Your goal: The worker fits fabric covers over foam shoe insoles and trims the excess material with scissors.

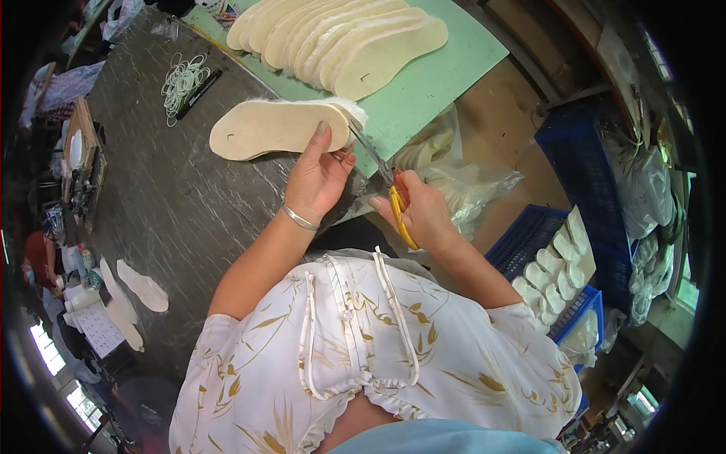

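My left hand [319, 175] pinches the heel end of a beige shoe insole [276, 129] with white fleece under it, holding it flat over the dark grey table [174, 212]. My right hand [423, 212] grips yellow-handled scissors [382, 178]; their blades point up to the insole's fleecy heel edge beside my left thumb. A silver bangle sits on my left wrist.
A row of several fleece-lined insoles [340, 34] lies overlapped on a green mat [446, 68] at the far side. White rubber bands [183, 79] and a dark marker lie left of it. Two white insoles [140, 291] lie near left. Blue crates [560, 265] with insoles and plastic bags stand on my right.
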Action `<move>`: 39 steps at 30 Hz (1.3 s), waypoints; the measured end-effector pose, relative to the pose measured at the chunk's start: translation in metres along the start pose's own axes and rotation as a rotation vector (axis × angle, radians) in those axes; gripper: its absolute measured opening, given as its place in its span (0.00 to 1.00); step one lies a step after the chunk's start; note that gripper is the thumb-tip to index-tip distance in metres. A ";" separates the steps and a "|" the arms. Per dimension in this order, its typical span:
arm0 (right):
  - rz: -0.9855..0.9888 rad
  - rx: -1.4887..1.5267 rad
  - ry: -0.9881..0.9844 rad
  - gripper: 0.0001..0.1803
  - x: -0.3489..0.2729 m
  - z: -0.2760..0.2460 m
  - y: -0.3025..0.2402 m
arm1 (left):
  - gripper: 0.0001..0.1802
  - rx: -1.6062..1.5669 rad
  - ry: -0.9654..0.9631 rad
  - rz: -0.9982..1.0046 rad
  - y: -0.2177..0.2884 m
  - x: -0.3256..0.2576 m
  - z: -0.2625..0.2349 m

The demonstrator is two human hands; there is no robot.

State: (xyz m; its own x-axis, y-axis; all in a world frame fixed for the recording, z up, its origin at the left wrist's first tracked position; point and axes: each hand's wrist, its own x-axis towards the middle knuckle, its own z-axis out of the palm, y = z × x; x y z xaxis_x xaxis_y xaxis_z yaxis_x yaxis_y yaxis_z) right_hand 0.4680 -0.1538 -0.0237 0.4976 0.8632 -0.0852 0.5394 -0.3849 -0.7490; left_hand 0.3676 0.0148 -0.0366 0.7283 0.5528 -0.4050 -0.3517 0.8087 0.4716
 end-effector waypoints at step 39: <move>0.075 0.062 -0.096 0.27 0.015 -0.005 0.010 | 0.16 0.015 -0.018 -0.036 -0.013 0.000 -0.005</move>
State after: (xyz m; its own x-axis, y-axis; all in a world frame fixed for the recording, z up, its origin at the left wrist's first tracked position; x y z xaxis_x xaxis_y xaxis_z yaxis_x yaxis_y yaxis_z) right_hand 0.4839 -0.1467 -0.0295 0.4660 0.8611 -0.2031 0.4587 -0.4314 -0.7768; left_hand 0.3698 0.0054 -0.0465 0.7506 0.5197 -0.4080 -0.3163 0.8248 0.4688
